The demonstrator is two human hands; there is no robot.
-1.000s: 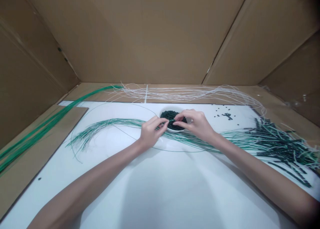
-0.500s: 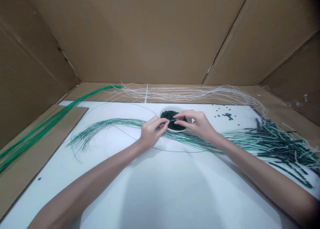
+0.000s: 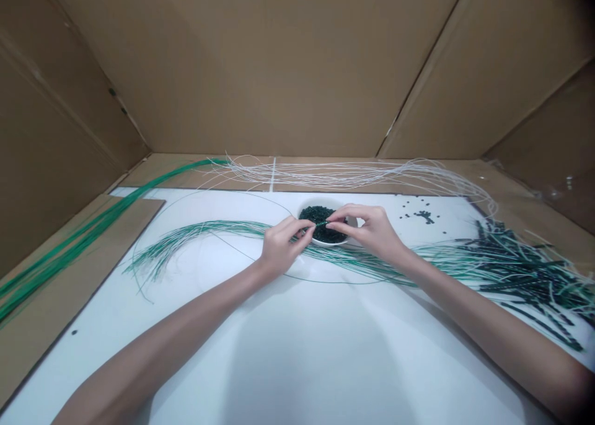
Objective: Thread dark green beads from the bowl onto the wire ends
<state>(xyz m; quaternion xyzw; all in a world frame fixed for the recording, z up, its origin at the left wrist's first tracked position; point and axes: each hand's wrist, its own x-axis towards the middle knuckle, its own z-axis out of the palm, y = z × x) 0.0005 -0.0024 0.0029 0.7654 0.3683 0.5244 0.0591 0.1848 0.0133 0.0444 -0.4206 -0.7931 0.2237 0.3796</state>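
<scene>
A white bowl (image 3: pixel 352 222) full of small dark green beads (image 3: pixel 317 215) stands on the white board. Over its left rim my left hand (image 3: pixel 284 242) pinches a thin green wire (image 3: pixel 321 224) between thumb and forefinger. My right hand (image 3: pixel 372 228) has its thumb and forefinger closed at the wire's right end, above the beads; dark beads seem to sit on the short stretch between the hands. A loop of green wire trails left and below the hands. Beneath both wrists runs a bundle of green wires (image 3: pixel 237 228).
Beaded strands (image 3: pixel 520 264) lie heaped at the right. Loose beads (image 3: pixel 425 217) are scattered behind my right hand. White wires (image 3: pixel 325 176) stretch along the back, and green wires (image 3: pixel 111 213) lie at the left. Cardboard walls (image 3: pixel 260 65) surround the white board (image 3: pixel 307 350).
My right thumb and forefinger have drawn slightly right and come closer together, showing more of the dark stretch of wire between the hands. My left hand has stayed almost in place.
</scene>
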